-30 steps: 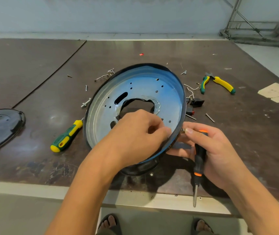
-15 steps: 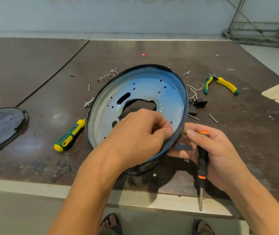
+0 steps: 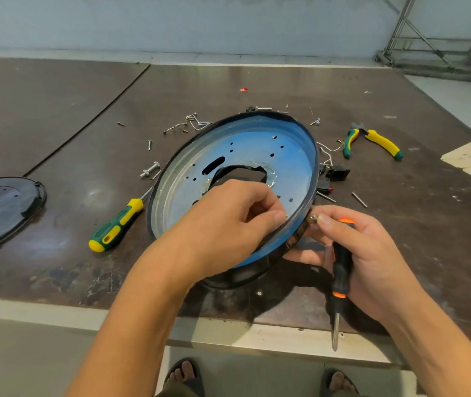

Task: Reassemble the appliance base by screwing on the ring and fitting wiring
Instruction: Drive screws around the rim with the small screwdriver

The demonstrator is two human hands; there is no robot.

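The right hand [image 3: 371,253] had its grip clenched on two things at once: the lower fingers curled round an orange-and-black screwdriver [image 3: 341,267], tip pointing down toward the person, while thumb and forefinger pinched a small fastener [image 3: 312,217] against the outside of the appliance base [image 3: 237,156]. Just inside that same spot on the wall, the left hand [image 3: 228,224] pinched its grip closed, seemingly on the fastener's inner end, though the part was too small to be sure of. The base stood tilted on the desk [image 3: 414,224], its open side toward the camera, with a dark ring [image 3: 295,239] showing round its near edge. This looked like the ring-screwing step, with the fastener being started by hand. Next, the screwdriver would need turning tip-first onto the fastener while the left hand held the inner side steady. Right of the base lay black connectors with wires [image 3: 337,171] and pliers [image 3: 371,141]; behind it, loose screws [image 3: 191,121]; left of it, a green-and-yellow screwdriver [image 3: 116,227].
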